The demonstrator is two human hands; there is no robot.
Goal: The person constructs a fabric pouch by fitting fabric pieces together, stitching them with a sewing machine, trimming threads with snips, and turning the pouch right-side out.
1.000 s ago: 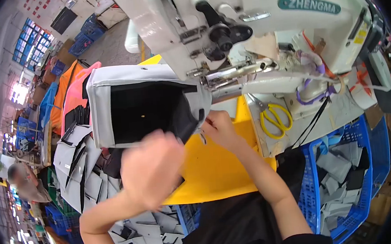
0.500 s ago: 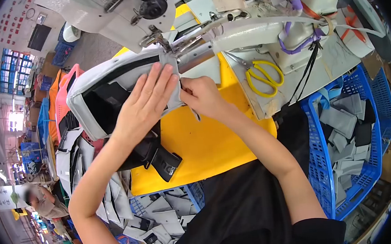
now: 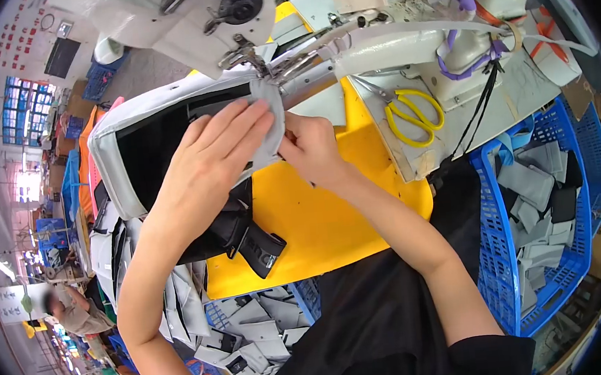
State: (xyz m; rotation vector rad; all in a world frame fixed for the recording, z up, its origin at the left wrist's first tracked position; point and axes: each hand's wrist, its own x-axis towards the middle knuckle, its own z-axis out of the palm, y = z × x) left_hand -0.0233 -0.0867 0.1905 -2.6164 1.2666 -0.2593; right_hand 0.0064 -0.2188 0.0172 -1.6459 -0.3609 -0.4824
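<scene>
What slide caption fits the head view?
Left hand laid across a grey-and-black bag, right hand curled at its edge, at the sewing machine.

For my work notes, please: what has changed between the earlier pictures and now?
The left hand, raised and blurred before the grey bag one second ago, has come down flat on its right end. A black strap has come into view below. The camera view also shifted. The right hand still pinches the bag's edge; the scissors still lie on the table.
</scene>
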